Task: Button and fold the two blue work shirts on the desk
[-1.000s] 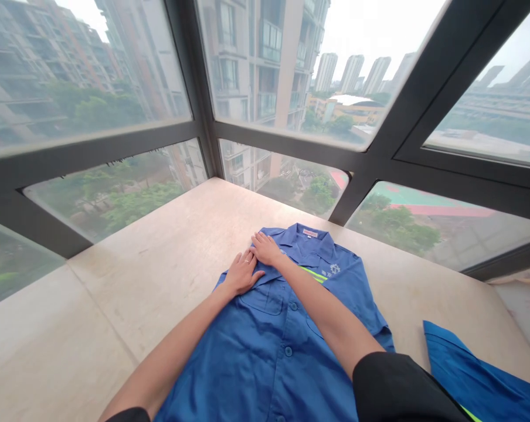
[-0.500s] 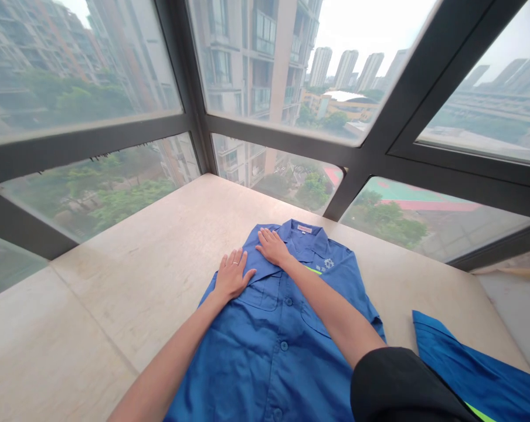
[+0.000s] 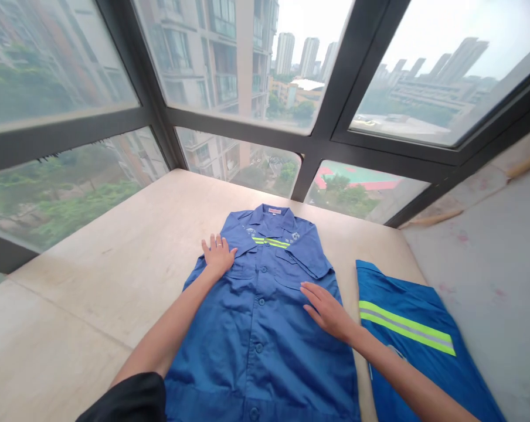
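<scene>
A blue short-sleeved work shirt [image 3: 258, 328] lies front side up, buttoned, its collar toward the window. Yellow-green reflective stripes and pale emblems cross its chest. Both sleeves are folded inward over the front. My left hand [image 3: 218, 255], with a ring on one finger, rests flat with fingers spread on the folded sleeve at the shirt's left edge. My right hand [image 3: 327, 310] is at the shirt's right side below the chest pocket, fingers stretched out; whether it touches the cloth I cannot tell. Neither hand grasps anything.
Another blue garment [image 3: 406, 293] with a yellow-green and silver stripe lies folded to the right. Both lie on a pale stone ledge [image 3: 93, 269]. Dark window frames [image 3: 247, 124] border the ledge at the back and left; a patterned wall [image 3: 489, 281] stands at the right.
My right hand has moved off the left sleeve, back to the shirt's right side. The right sleeve now lies folded over the chest. The view has turned right, showing more of the second garment.
</scene>
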### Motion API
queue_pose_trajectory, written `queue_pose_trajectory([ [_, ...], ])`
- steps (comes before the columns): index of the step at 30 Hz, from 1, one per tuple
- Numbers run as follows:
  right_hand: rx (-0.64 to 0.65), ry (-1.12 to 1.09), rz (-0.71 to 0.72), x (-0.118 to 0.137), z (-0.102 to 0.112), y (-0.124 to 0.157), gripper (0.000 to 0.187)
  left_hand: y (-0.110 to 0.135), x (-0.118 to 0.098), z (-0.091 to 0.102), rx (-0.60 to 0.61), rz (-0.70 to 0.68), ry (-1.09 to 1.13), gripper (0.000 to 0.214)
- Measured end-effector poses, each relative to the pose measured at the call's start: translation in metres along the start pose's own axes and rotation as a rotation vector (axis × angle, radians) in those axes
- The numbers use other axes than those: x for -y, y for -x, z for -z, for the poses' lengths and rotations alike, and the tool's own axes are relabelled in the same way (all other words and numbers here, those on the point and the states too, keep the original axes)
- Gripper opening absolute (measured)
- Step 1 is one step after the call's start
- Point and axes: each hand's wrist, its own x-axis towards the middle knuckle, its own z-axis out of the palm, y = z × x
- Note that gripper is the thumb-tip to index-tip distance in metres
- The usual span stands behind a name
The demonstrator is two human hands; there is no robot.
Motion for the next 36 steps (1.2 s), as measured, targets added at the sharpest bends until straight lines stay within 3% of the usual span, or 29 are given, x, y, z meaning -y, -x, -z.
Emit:
queue_pose_trajectory([
  [3, 0.084, -0.011, -0.052, 0.025, -0.003, 0.046, 0.048, 0.008, -0.029, 0.026, -0.047, -0.092, -0.013, 0.062],
  [6, 0.153, -0.011, -0.102, 0.051, -0.011, 0.068, 0.051, 0.033, -0.080, 0.036, -0.028, -0.231, 0.089, 0.063],
  [9, 0.201, 0.005, -0.142, 0.061, -0.014, 0.074, 0.053, 0.074, -0.132, 0.022, 0.061, -0.335, 0.199, 0.066],
  [11, 0.230, 0.019, -0.172, 0.061, -0.014, 0.078, 0.056, 0.100, -0.153, 0.005, 0.079, -0.383, 0.222, 0.071],
  [14, 0.248, 0.053, -0.202, 0.058, -0.013, 0.089, 0.060, 0.123, -0.160, -0.015, -0.016, -0.449, 0.227, 0.077],
  [18, 0.232, 0.083, -0.184, 0.063, -0.012, 0.109, 0.064, 0.121, -0.144, -0.019, -0.012, -0.501, 0.214, 0.075],
  [21, 0.254, 0.100, -0.203, 0.072, -0.010, 0.114, 0.066, 0.115, -0.139, -0.015, -0.003, -0.497, 0.196, 0.074],
  [25, 0.312, 0.103, -0.258, 0.080, -0.001, 0.105, 0.069, 0.114, -0.149, -0.003, 0.017, -0.448, 0.173, 0.072],
  [28, 0.351, 0.082, -0.255, 0.079, 0.009, 0.097, 0.071, 0.121, -0.164, 0.017, 0.150, -0.313, 0.133, 0.066],
  [32, 0.340, 0.032, -0.221, 0.066, 0.025, 0.089, 0.059, 0.152, -0.187, 0.039, 0.253, -0.269, 0.125, 0.057],
  [36, 0.337, -0.053, -0.189, 0.045, 0.033, 0.076, 0.042, 0.208, -0.199, 0.031, 0.226, -0.272, 0.136, 0.068],
])
